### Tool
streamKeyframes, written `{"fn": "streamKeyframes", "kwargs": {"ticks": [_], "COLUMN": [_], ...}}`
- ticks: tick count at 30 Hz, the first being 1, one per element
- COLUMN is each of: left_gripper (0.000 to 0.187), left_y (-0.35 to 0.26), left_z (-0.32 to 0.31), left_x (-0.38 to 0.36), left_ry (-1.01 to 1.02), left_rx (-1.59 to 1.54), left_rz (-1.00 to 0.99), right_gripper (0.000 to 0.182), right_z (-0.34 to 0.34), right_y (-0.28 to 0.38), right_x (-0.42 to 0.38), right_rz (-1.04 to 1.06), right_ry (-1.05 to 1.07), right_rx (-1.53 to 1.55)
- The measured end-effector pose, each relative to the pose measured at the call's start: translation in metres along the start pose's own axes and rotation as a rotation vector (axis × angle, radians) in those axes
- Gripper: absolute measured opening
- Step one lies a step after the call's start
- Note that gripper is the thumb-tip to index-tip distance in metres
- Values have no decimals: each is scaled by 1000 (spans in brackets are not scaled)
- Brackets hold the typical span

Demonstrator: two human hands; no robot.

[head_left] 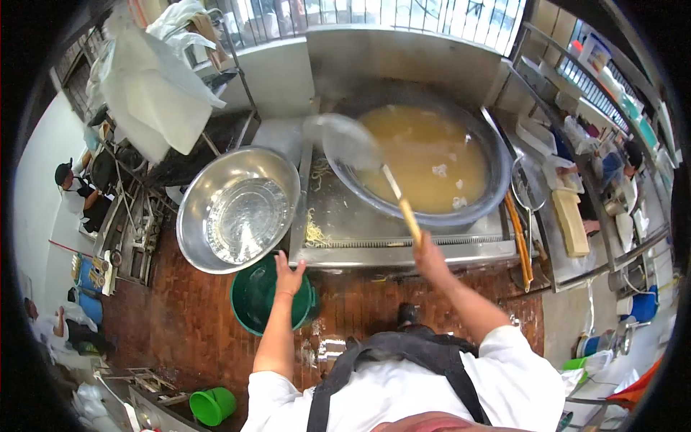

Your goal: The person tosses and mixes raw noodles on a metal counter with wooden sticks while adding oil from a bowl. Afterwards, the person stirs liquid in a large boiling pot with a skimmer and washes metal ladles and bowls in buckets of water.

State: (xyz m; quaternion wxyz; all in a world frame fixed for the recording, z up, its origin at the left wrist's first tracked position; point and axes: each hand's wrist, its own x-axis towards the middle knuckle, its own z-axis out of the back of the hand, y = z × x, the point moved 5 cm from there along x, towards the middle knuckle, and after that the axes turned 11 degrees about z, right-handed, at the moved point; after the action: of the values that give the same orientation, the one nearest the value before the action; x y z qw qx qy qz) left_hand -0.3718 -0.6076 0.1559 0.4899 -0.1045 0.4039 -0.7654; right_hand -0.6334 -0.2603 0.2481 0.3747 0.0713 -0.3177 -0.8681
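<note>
My right hand [430, 259] is closed round the wooden handle of a long-handled strainer [350, 141]. The strainer's round head, smeared by motion, overlaps the left rim of a big wok [505, 173] of cloudy yellowish-brown broth [421, 158]. A few pale bits float on the broth's right side. With its fingers spread and nothing in them, my left hand [288, 275] is just below the lower right rim of a wide metal basin [188, 216]. Under that hand a dark green tub [252, 302] stands on the floor.
Noodle strands [314, 230] lie on the metal stove top [367, 223] left of the wok. To the right are a second skimmer [529, 191], long wooden sticks [520, 237] and a pale block [570, 223]. A bright green bucket [213, 406] stands lower left. Other people [75, 194] are at the left.
</note>
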Motion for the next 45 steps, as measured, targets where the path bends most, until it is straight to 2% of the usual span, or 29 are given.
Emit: {"fn": "streamKeyframes", "kwargs": {"ticks": [2,3,4,5,7,8,9,10,12,14,15,17,19,21,24,27,30,33,36,37,38,39,40,41,42,43,45], "left_gripper": [97,95,93,90,85,83,83,84,83,83,83,83,83,83,82,81,80,81,83,85,83,80,79,80,80,82,83], "left_y": [-5,16,37,48,50,51,81,111,115,97,87,64,53,51,19,-21,10,27,7,-8,14,15,19,52,16,129,91], "left_z": [11,9,7,11,20,22,16,7,-11,-28,-38,-50,-58,-61,-65,-62,-59,-56,-60,-53,-54,-55,-57,-61,-58,-75,-69], "left_x": [-10,-6,0,-10,-42,-61,-70,-78,-113,-137,-146,-151,-154,-161,-177,-194,-203,-204,-200,-197,-193,-183,-187,-181,-182,-163,-166], "left_ry": [-36,-53,-71,-93,-166,-207,-232,-259,-265,-188,-151,-196,-220,-223,-246,-256,-338,-379,-313,-330,-337,-324,-322,-309,-261,-280,-249], "left_rx": [315,289,258,173,77,70,-56,-182,-369,-441,-481,-485,-430,-314,-383,-379,-218,1,-491,-278,-170,-328,-275,-221,-342,-378,-387], "left_rz": [147,140,134,147,198,233,255,275,388,480,527,489,522,631,664,803,768,793,785,754,714,578,577,532,614,465,515], "right_gripper": [44,41,37,35,37,35,31,29,31,34,33,33,31,28,21,17,13,14,15,15,14,13,13,12,12,13,16], "right_z": [25,71,99,115,148,171,189,205,230,224,222,212,172,139,116,96,81,58,47,42,31,24,21,35,40,33,19], "right_y": [-53,-33,-44,-88,-171,-194,-221,-246,-301,-381,-412,-456,-483,-486,-456,-411,-380,-369,-323,-311,-309,-300,-297,-265,-244,-237,-224], "right_x": [38,49,62,80,116,128,141,155,183,221,240,281,316,357,398,420,440,418,392,371,359,341,314,290,266,245,208], "right_rz": [-27,-182,-207,-32,-27,-145,-217,-166,-296,-266,-352,-519,-660,-719,-649,-470,-354,-354,-271,-246,-186,-129,-215,-294,-370,-410,-467], "right_ry": [-159,-165,-232,-350,-374,-365,-397,-323,-433,-241,-237,-236,-309,-180,196,343,409,428,516,569,633,697,713,717,714,680,593], "right_rx": [-217,-11,-19,-145,-208,-123,-143,-298,-170,-604,-537,-402,148,311,20,-117,-156,-36,-60,-86,-108,-125,7,137,267,406,674]}}
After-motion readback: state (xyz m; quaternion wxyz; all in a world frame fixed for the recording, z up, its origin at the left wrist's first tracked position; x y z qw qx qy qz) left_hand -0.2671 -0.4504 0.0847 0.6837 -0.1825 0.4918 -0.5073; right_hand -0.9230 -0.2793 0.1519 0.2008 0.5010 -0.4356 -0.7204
